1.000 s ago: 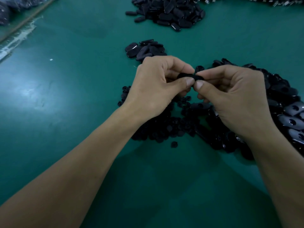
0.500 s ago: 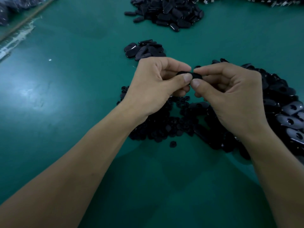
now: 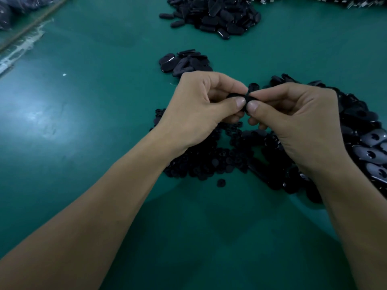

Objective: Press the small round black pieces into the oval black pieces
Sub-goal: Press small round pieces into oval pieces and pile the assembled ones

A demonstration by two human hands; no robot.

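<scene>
Above the middle of the green table (image 3: 83, 164), my left hand (image 3: 196, 114) and my right hand (image 3: 293, 122) meet fingertip to fingertip. Between both thumbs and forefingers they pinch one black oval piece (image 3: 246, 97), mostly hidden by the fingers. Whether a round piece sits in it cannot be seen. Under my hands lies a heap of small round black pieces (image 3: 209, 160). One stray round piece (image 3: 221, 182) lies just in front of the heap. A heap of oval pieces with holes (image 3: 360, 126) spreads to the right.
A small cluster of oval pieces (image 3: 184, 62) lies just beyond my left hand. A larger pile of oval pieces (image 3: 215, 15) sits at the far edge. Plastic bags (image 3: 12, 9) and a strip of clear film (image 3: 18, 51) are at the far left.
Both hands stay together on the same oval piece. My thumbs have come closer, now tip to tip over the piece, and the hands have shifted slightly.
</scene>
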